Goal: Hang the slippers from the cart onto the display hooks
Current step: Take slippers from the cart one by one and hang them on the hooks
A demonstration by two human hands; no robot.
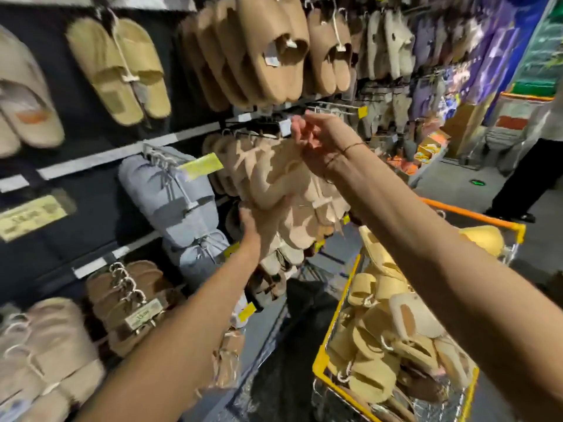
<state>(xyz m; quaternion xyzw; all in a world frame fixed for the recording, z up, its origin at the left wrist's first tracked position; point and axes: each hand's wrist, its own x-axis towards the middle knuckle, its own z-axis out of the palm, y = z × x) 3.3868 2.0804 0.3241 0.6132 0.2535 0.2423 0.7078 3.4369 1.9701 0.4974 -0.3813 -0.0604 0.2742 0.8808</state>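
Currently, two hands are raised to the slipper display. Left hand (259, 220), at 6 o'clock from the beige slipper pair (274, 178), presses up against the pair's lower end; its fingers lie behind the slippers, so whether they curl round the pair cannot be told. Right hand (307, 138), at 2 o'clock from the pair, is lifted to the pair's top end just below the display hook (259, 129); its fingers are bunched together there, but motion blur hides whether they pinch the hanger loop.

Beige slipper pair: soft, plush, pale peach-beige, closed toe, hanging toe-down at the front of a row of like-coloured pairs on the same hook. The row's count cannot be read through the blur.

One cart (335, 339), yellow-framed with an orange handle, stands at 4 o'clock from the hands. It holds a heap of yellow slippers (374, 330), more than six visible, some with white hanger loops; exact total cannot be told.

Display wall, counted by group:
- one tan open-toe pair (118, 65) at 10 o'clock;
- one hook of brown plush slippers (262, 53) at 12 o'clock, several deep;
- one hook of grey-blue slippers (170, 196) at 9 o'clock;
- one hook of brown slippers (131, 296) at 7 o'clock;
- yellow price tags, one (201, 166) beside the grey-blue group.

A second person (530, 169) stands at 3 o'clock, well apart.
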